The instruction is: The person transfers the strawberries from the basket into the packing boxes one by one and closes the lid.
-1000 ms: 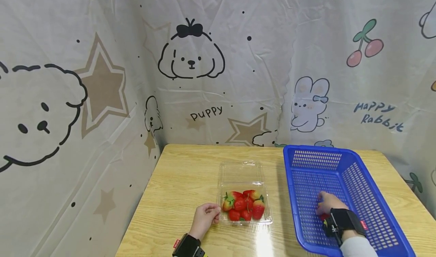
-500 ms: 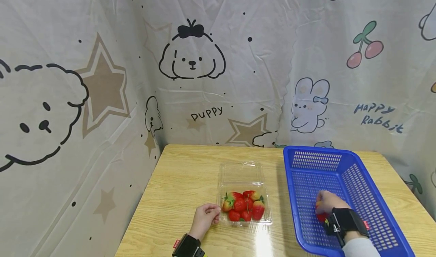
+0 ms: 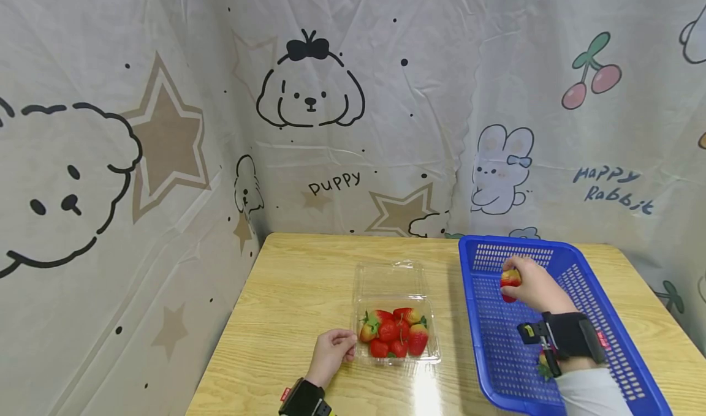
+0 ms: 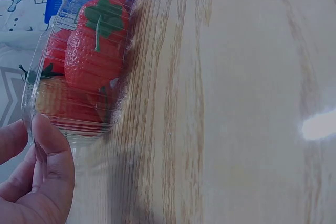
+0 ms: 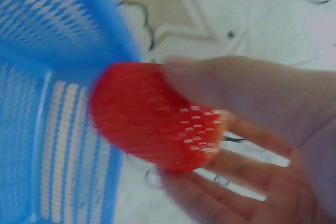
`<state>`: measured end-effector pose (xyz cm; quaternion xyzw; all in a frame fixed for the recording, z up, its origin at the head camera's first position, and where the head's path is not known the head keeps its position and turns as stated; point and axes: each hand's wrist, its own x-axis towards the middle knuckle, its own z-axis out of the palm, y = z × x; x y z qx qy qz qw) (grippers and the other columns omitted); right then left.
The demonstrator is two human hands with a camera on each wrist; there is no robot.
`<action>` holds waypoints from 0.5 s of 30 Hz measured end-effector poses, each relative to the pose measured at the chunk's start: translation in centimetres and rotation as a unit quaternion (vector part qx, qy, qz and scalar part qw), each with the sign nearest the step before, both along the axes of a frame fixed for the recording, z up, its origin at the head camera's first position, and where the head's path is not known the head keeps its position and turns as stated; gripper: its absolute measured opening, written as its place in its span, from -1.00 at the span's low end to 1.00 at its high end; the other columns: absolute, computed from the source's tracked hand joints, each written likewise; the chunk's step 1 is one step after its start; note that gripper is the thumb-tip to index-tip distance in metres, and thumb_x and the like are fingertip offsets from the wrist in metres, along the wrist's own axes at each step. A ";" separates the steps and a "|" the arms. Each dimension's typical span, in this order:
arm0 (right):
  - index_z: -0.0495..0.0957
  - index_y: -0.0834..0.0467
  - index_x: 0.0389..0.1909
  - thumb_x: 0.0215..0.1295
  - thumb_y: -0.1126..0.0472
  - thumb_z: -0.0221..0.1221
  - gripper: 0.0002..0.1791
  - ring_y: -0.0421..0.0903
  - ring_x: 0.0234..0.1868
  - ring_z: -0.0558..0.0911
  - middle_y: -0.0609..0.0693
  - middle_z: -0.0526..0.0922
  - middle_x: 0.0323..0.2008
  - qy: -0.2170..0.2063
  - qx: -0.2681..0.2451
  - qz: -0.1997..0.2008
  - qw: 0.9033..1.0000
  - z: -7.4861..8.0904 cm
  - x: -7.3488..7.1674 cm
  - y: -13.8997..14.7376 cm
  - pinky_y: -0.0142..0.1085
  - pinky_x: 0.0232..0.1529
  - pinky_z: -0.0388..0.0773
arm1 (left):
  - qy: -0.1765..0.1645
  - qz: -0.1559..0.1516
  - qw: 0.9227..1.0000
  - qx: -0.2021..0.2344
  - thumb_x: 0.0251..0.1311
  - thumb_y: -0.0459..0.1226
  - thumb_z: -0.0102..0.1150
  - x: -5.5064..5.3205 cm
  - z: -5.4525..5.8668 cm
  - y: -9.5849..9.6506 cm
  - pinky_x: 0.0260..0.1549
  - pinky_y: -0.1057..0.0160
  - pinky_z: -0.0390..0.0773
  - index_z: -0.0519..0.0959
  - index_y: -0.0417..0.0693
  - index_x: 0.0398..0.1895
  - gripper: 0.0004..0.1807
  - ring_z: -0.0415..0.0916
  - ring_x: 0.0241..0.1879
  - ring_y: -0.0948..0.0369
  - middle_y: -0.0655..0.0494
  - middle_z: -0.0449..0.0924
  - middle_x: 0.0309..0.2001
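Note:
My right hand (image 3: 534, 283) pinches a red strawberry (image 3: 510, 285) with a yellowish top, held over the blue basket (image 3: 473, 336). In the right wrist view the strawberry (image 5: 152, 116) sits between thumb and fingers, slightly blurred. Another strawberry (image 3: 545, 366) lies low in the basket, partly covered by the wrist strap. My left hand (image 3: 333, 350) pinches the left edge of a clear plastic clamshell box (image 3: 436, 350), its lid laid back. Several strawberries (image 3: 388, 330) fill the box. The left wrist view shows thumb and finger (image 4: 55, 145) on its thin rim.
The box lies on a wooden table (image 3: 287, 281), left of the basket. High slotted walls surround the basket's inside. A printed curtain (image 3: 353, 152) hangs behind the table and along its left side.
My right hand has risen from the basket's floor and moved toward its far end with the strawberry. A second strawberry has come into view below the wrist. The left hand stays put.

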<state>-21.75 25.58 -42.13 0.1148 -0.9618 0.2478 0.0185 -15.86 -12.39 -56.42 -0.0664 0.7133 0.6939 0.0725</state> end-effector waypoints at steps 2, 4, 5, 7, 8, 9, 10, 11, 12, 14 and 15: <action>0.43 0.36 -0.16 -0.02 0.36 0.31 -0.61 0.14 -0.29 0.47 0.30 0.46 -0.23 0.026 -0.012 0.004 1.000 0.5 -0.2 -1.0 0.00 -0.31 0.58 | -0.001 0.000 1.000 0.001 0.20 -0.38 0.10 0.0 0.0 0.0 -0.55 0.36 0.59 0.48 -0.52 -0.19 -0.73 0.47 -0.54 0.32 0.10 0.51 -0.56; 0.42 0.35 -0.13 0.00 0.37 0.30 -0.60 0.16 -0.25 0.47 0.31 0.44 -0.17 0.048 -0.024 0.013 0.998 0.9 -0.4 -2.1 0.01 -0.27 0.58 | -0.001 0.000 1.000 0.002 0.20 -0.38 0.10 0.0 0.0 0.0 -0.55 0.37 0.58 0.48 -0.53 -0.19 -0.73 0.47 -0.54 0.32 0.10 0.51 -0.56; 0.42 0.34 -0.11 0.01 0.37 0.30 -0.60 0.18 -0.22 0.46 0.31 0.42 -0.14 0.057 -0.029 0.017 0.998 0.9 -0.4 -2.7 0.03 -0.23 0.57 | -0.001 0.000 1.000 0.003 0.20 -0.38 0.10 0.1 0.0 0.0 -0.55 0.37 0.58 0.48 -0.53 -0.19 -0.73 0.47 -0.55 0.32 0.11 0.51 -0.56; 0.42 0.32 -0.09 0.02 0.37 0.30 -0.59 0.18 -0.17 0.46 0.29 0.41 -0.10 0.076 -0.041 0.030 0.996 0.8 -0.7 -3.9 0.04 -0.18 0.55 | -0.001 0.000 1.000 0.005 0.20 -0.38 0.10 0.1 0.1 0.1 -0.55 0.38 0.58 0.47 -0.54 -0.19 -0.73 0.46 -0.55 0.33 0.11 0.50 -0.56; 0.43 0.31 -0.08 0.02 0.37 0.30 -0.59 0.17 -0.15 0.47 0.28 0.41 -0.08 0.087 -0.045 0.041 0.994 0.6 -0.8 -4.5 0.04 -0.16 0.55 | 0.000 0.001 1.000 0.005 0.19 -0.38 0.10 0.1 0.2 0.1 -0.55 0.38 0.58 0.47 -0.53 -0.19 -0.73 0.46 -0.55 0.33 0.12 0.50 -0.56; 0.43 0.31 -0.08 0.01 0.38 0.31 -0.58 0.16 -0.14 0.48 0.26 0.41 -0.07 0.099 -0.048 0.052 0.993 0.3 -1.0 -5.1 0.03 -0.15 0.55 | 0.000 0.001 1.000 0.005 0.19 -0.38 0.10 0.1 0.1 0.1 -0.55 0.37 0.58 0.47 -0.53 -0.19 -0.73 0.46 -0.55 0.33 0.12 0.50 -0.57; 0.43 0.29 -0.08 0.00 0.39 0.31 -0.57 0.14 -0.13 0.48 0.23 0.41 -0.07 0.112 -0.050 0.066 0.990 0.0 -1.2 -5.8 0.01 -0.15 0.56 | -0.001 0.000 1.000 0.006 0.19 -0.38 0.10 0.1 0.1 0.1 -0.54 0.37 0.59 0.47 -0.54 -0.19 -0.73 0.46 -0.55 0.33 0.13 0.49 -0.57; 0.44 0.29 -0.08 -0.02 0.40 0.32 -0.57 0.12 -0.13 0.49 0.21 0.42 -0.08 0.130 -0.055 0.084 0.986 -0.3 -1.5 -6.4 -0.02 -0.15 0.56 | -0.001 0.000 1.000 0.006 0.19 -0.38 0.10 0.1 0.1 0.0 -0.54 0.36 0.59 0.47 -0.54 -0.19 -0.72 0.46 -0.55 0.33 0.13 0.49 -0.57; 0.44 0.28 -0.09 -0.04 0.41 0.33 -0.56 0.10 -0.13 0.50 0.19 0.42 -0.08 0.150 -0.056 0.105 0.982 -0.7 -1.7 -7.0 -0.05 -0.16 0.57 | -0.001 0.000 1.000 0.006 0.19 -0.38 0.10 0.1 0.2 0.0 -0.54 0.35 0.59 0.47 -0.54 -0.18 -0.72 0.46 -0.55 0.33 0.14 0.49 -0.57; 0.44 0.27 -0.10 -0.08 0.43 0.35 -0.54 0.08 -0.12 0.50 0.16 0.44 -0.10 0.186 -0.056 0.146 0.970 -1.5 -2.2 -8.2 -0.10 -0.16 0.58 | -0.002 0.000 1.000 0.005 0.19 -0.38 0.10 0.0 0.2 0.0 -0.53 0.34 0.59 0.47 -0.53 -0.18 -0.72 0.46 -0.55 0.33 0.13 0.49 -0.56; 0.45 0.26 -0.11 -0.10 0.44 0.36 -0.53 0.06 -0.13 0.51 0.15 0.44 -0.11 0.200 -0.057 0.165 0.964 -1.8 -2.4 -8.8 -0.12 -0.16 0.58 | -0.002 -0.001 1.000 0.005 0.19 -0.38 0.10 0.0 0.2 0.0 -0.53 0.33 0.60 0.47 -0.53 -0.18 -0.72 0.46 -0.55 0.32 0.12 0.50 -0.56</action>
